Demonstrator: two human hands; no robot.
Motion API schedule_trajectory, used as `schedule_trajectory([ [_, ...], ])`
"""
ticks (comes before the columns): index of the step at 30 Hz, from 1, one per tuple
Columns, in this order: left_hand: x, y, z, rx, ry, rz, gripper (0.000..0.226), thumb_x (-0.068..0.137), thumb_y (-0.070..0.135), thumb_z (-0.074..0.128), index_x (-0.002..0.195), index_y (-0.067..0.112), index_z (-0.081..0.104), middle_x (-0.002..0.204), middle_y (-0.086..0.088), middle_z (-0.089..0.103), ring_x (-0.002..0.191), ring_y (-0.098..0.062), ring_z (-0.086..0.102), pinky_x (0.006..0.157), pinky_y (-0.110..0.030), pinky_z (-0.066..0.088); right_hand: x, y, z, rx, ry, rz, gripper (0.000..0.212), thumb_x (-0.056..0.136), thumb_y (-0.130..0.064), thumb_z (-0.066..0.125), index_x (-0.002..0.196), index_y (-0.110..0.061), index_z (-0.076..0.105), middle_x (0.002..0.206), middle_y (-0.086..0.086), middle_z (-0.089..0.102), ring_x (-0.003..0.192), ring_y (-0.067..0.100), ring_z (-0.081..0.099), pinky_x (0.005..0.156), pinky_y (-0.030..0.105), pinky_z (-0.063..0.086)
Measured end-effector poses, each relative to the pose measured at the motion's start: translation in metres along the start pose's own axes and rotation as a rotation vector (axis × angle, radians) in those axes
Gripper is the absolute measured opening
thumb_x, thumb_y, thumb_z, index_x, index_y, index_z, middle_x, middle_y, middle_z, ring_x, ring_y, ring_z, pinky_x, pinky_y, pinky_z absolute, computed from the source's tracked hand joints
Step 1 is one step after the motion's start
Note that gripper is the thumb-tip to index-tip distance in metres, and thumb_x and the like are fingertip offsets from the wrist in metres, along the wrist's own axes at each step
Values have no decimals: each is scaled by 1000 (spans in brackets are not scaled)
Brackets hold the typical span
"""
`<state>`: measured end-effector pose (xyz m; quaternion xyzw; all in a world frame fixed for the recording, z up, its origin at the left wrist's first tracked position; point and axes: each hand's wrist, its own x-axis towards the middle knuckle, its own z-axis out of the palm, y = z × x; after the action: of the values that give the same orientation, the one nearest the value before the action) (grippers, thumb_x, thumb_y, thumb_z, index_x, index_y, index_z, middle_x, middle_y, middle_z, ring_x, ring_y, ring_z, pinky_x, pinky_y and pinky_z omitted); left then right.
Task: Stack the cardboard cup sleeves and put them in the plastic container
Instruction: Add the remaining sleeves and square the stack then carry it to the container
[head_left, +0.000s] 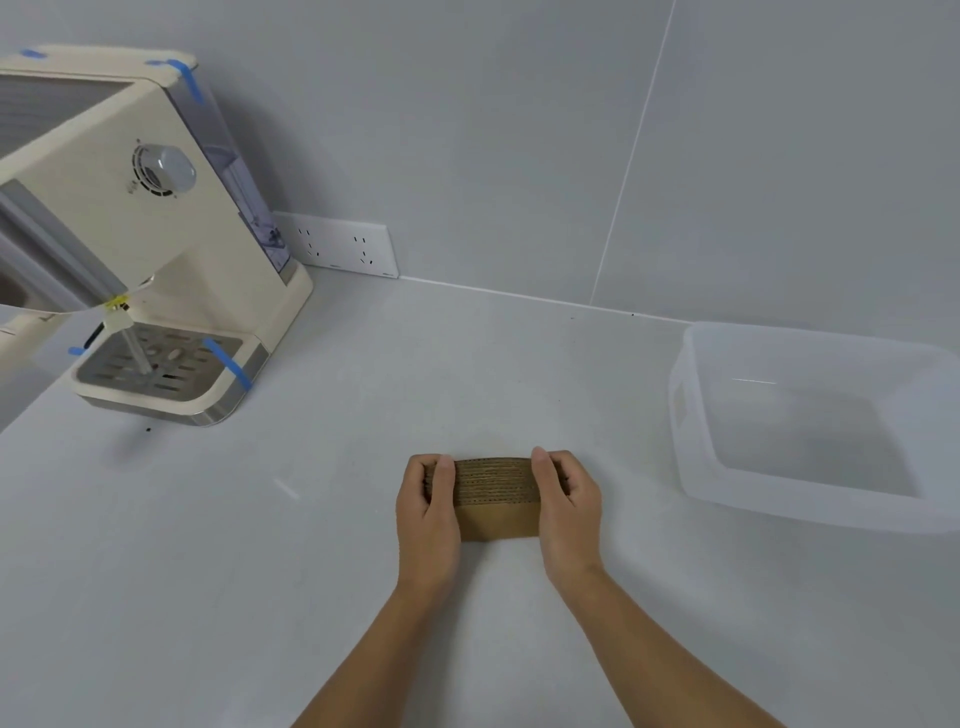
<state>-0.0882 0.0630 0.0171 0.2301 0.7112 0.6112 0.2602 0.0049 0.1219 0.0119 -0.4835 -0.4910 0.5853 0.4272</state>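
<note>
A stack of brown cardboard cup sleeves (497, 499) stands on edge on the grey counter, its corrugated top edges showing. My left hand (427, 512) grips the stack's left end and my right hand (567, 506) grips its right end, thumbs on top. The translucent plastic container (696, 483) sits on the counter to the right, apart from the stack, with nothing visible inside it.
A cream coffee machine (156, 249) with blue tape strips and a metal drip tray stands at the back left. A white wall socket (343, 247) sits low on the grey wall behind. Bare grey counter (260, 571) spreads around my arms.
</note>
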Motion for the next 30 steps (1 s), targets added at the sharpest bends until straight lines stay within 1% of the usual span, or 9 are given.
schedule_trajectory([
  [6, -1, 1, -23, 26, -291, 16, 18, 86, 36, 56, 95, 21, 54, 87, 8, 59, 78, 1, 55, 70, -9, 43, -3, 0, 0, -22, 13, -1, 37, 92, -21, 53, 55, -24, 49, 50, -17, 47, 54, 2, 40, 57, 16, 34],
  [9, 2, -3, -43, 85, -501, 0, 55, 65, 43, 71, 113, 32, 47, 101, 20, 59, 95, 3, 58, 78, -14, 47, -3, -2, -1, -36, 10, -6, 37, 92, -21, 52, 55, -23, 49, 49, -18, 47, 52, -1, 39, 54, 12, 33],
  [11, 6, -5, -53, 152, -558, 12, 68, 63, 32, 77, 121, 32, 41, 110, 20, 57, 103, 1, 56, 82, -15, 47, -3, -3, 0, -45, 15, -8, 37, 92, -21, 52, 56, -24, 48, 49, -18, 46, 52, -1, 39, 53, 10, 33],
  [13, 10, -6, -59, 197, -557, 28, 62, 67, 17, 78, 118, 30, 45, 109, 16, 60, 104, -2, 58, 84, -17, 46, -3, -3, -1, -49, 13, -11, 36, 92, -22, 52, 57, -22, 49, 51, -15, 45, 52, -1, 39, 53, 11, 33],
  [16, 15, -6, -62, 242, -527, 35, 47, 72, 11, 76, 108, 30, 53, 102, 19, 65, 99, -5, 61, 85, -21, 47, -3, -4, -3, -51, -15, 3, 31, 93, -25, 51, 62, -19, 51, 60, -10, 44, 55, -1, 39, 57, 13, 34],
  [20, 15, -6, -61, 240, -493, 26, 44, 71, 8, 75, 104, 29, 57, 100, 19, 66, 96, -4, 62, 88, -25, 48, -4, -6, -14, -18, -178, 29, 9, 90, -30, 54, 89, -23, 60, 85, -10, 59, 78, -3, 54, 71, 6, 43],
  [24, 16, -8, -62, 237, -479, 15, 44, 70, 8, 76, 104, 28, 58, 99, 14, 68, 97, -5, 62, 88, -25, 48, 1, -7, -44, -48, -436, 92, 43, 70, -36, 69, 111, -31, 55, 107, -11, 63, 98, -2, 60, 81, 19, 49],
  [27, 17, -7, -61, 228, -476, 13, 43, 70, 4, 76, 102, 27, 59, 97, 11, 68, 94, -4, 62, 85, -23, 48, 6, -10, -61, -166, -537, 80, 51, 65, -19, 71, 112, -32, 56, 113, -7, 64, 103, 4, 61, 81, 21, 51],
  [30, 17, -6, -61, 220, -479, -1, 42, 71, 3, 75, 102, 26, 59, 98, 14, 69, 94, -6, 63, 85, -28, 51, 8, -9, -65, -221, -508, 66, 53, 72, 4, 67, 105, -36, 57, 111, -8, 65, 101, 2, 62, 80, 18, 50],
])
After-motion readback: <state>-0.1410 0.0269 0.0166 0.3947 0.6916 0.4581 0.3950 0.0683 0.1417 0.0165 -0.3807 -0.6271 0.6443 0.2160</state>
